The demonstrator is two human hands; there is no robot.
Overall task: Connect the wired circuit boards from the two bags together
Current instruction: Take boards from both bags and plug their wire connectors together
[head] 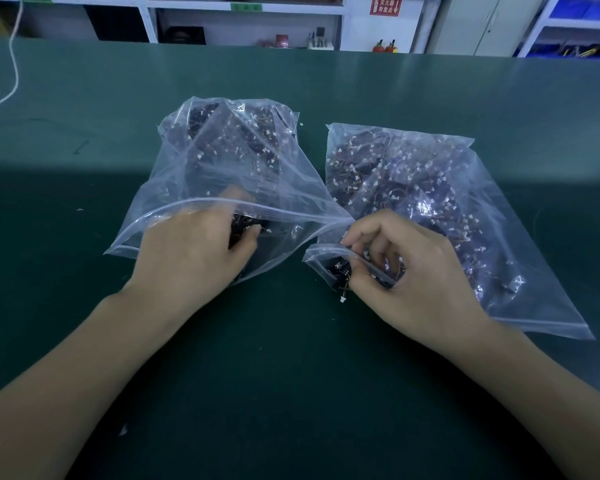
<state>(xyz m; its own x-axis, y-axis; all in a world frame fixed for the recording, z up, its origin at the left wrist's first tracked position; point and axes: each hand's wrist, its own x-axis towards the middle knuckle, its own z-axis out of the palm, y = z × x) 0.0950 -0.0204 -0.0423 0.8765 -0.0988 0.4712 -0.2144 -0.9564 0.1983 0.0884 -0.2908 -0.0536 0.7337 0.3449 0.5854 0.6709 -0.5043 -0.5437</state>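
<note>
Two clear bags lie on the bench; left hand (pixel 191 251) fingers grip a board inside the left bag (pixel 222 161), right hand (pixel 406 268) pinches one at the right bag (pixel 430 209) mouth; tangled wires could drag out extras

Single head-worn, wide-angle view, looking forward and steeply down from above the near edge of a dark green matte work table (pixel 84 188). The two bare forearms enter from the bottom corners and converge toward frame centre, where the left hand (pixel 191 251) and right hand (pixel 409 271) lie close to the lens. Two clear zip-top plastic bags of dark wired boards, the left bag (pixel 222 161) and the right bag (pixel 430 202), occupy the middle distance. The table's far edge crosses the upper frame; beyond it, white metal shelving (pixel 243 15) stands well behind. Straight lines bow near the borders. No second view is provided.
</note>
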